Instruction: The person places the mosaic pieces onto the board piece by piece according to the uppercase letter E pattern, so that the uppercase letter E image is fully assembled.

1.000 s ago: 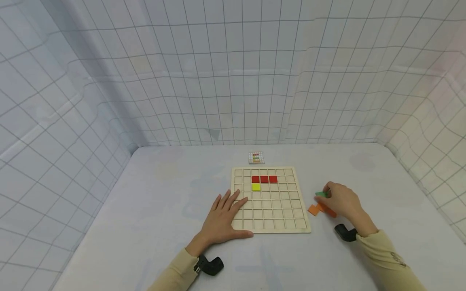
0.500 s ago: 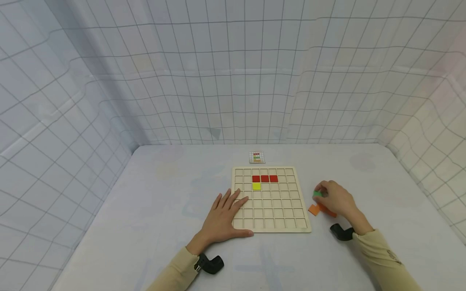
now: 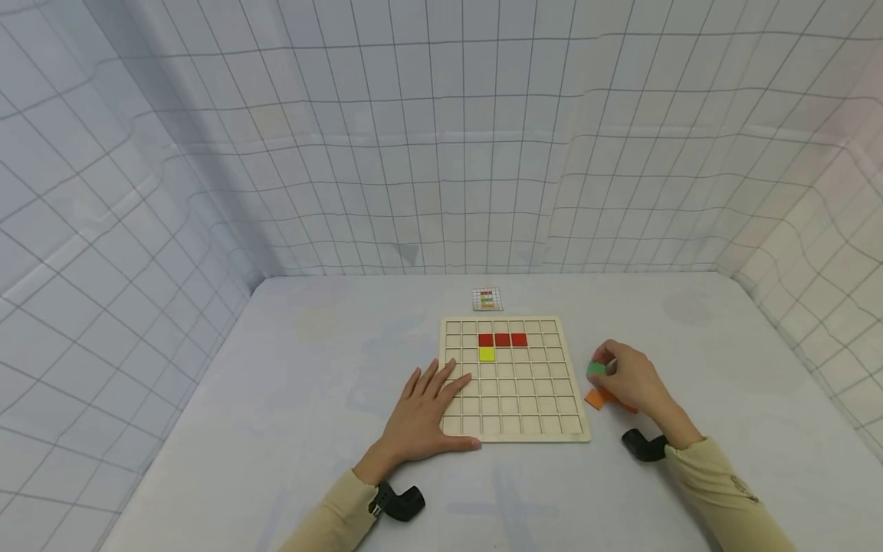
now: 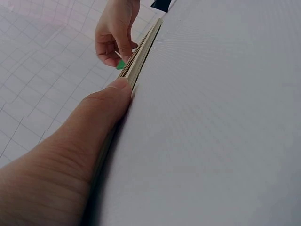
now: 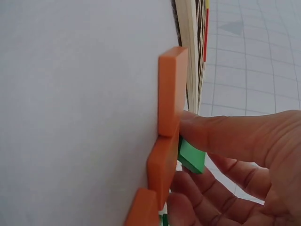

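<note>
My left hand [image 3: 419,423] lies with spread fingers over the left edge of a pale wooden grid board [image 3: 545,399]; its thumb [image 4: 103,108] stretches along the near edge. To the right of the board, my right hand [image 3: 633,379] pinches a green square tile [image 3: 596,369] between thumb and fingers. In the right wrist view that green tile [image 5: 193,157] sticks out past the thumb, beside several orange tiles [image 5: 169,92] on the table. Three red tiles [image 3: 502,340] form a row on the board, with one yellow tile [image 3: 487,354] under the leftmost. More green shows beneath the right fingers, mostly hidden.
A small card [image 3: 487,299] printed with a coloured grid lies behind the board. The white table [image 3: 310,368] is bounded at the back and sides by grid-patterned cloth [image 3: 441,153]. Black wrist cameras [image 3: 403,504] sit below both hands.
The right hand has shifted slightly left with the green tile, which now shows more fully at its fingertips. The left hand and the tiles on the board stay put.
</note>
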The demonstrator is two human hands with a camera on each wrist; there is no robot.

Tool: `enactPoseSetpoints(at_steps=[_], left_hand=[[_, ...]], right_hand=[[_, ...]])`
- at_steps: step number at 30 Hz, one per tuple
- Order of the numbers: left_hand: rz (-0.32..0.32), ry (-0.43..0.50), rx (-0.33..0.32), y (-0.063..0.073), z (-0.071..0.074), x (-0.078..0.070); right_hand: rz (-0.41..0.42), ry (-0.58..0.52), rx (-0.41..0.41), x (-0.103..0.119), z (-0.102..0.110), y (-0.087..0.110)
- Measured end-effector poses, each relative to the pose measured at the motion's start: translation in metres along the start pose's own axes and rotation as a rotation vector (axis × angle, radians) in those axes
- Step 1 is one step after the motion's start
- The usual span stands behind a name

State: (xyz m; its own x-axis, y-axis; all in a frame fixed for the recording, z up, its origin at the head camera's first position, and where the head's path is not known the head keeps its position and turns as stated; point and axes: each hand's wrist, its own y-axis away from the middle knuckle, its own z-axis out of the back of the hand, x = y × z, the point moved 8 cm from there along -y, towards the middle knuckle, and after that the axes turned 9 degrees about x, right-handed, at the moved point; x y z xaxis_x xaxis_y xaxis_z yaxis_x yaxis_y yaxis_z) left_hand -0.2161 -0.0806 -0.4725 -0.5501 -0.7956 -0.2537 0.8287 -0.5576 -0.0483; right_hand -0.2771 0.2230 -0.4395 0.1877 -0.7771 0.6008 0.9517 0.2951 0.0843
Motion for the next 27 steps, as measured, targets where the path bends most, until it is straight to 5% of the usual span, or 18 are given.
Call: enactPoseSetpoints(at_steps=[12, 19, 27], left_hand=[[-0.003, 0.011, 0.001, 0.000, 0.001, 0.001], [-0.003, 0.006, -0.001, 0.000, 0.000, 0.001], [0.003, 0.004, -0.005, 0.000, 0.000, 0.001]], right_hand=[[0.066, 0.003, -0.076, 0.011, 0.001, -0.001], [0.155, -0.056, -0.105, 0.036, -0.010, -0.010], [0.258, -0.139, -0.011, 0.078, -0.038, -0.027]])
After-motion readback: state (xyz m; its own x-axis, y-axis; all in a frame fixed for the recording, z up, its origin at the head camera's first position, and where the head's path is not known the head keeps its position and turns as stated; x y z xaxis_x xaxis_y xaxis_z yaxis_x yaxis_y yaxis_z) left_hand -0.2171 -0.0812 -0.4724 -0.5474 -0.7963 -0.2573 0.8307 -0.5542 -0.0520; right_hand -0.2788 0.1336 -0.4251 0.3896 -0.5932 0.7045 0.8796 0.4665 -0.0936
